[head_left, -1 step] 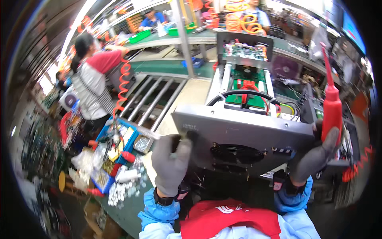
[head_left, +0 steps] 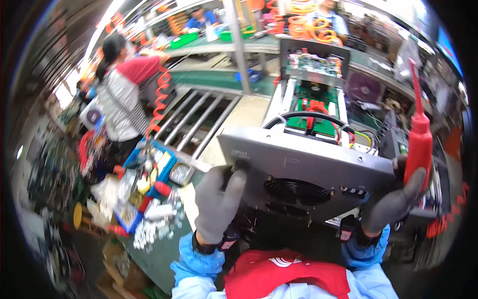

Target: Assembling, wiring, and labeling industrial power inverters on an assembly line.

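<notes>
A grey metal panel [head_left: 259, 158] with a round black fan grille [head_left: 296, 190] faces me, at the front of a long open chassis. Green circuit boards [head_left: 311, 112] and a bundle of black and red cables [head_left: 308, 118] show behind it. My left hand [head_left: 218, 203], in a grey glove, is at the panel's left end with fingers curled and thumb bent inward; whatever lies between the fingertips is hidden. Gloved too, my right hand [head_left: 398, 202] is closed around a red squeeze bottle [head_left: 419, 144] with a long thin nozzle pointing up, beside the panel's right end.
To the left, a blue bin [head_left: 162, 169] holds tools and parts, with a metal tray of screws [head_left: 180, 173] and scattered white pieces [head_left: 152, 231] nearby. A coiled orange hose [head_left: 162, 94] hangs over metal rollers [head_left: 199, 119]. A co-worker [head_left: 122, 89] stands at the far left.
The whole view has shifted slightly, so the surroundings sit a little further right and lower. My left hand is marginally further right; my right hand still grips the squeeze bottle.
</notes>
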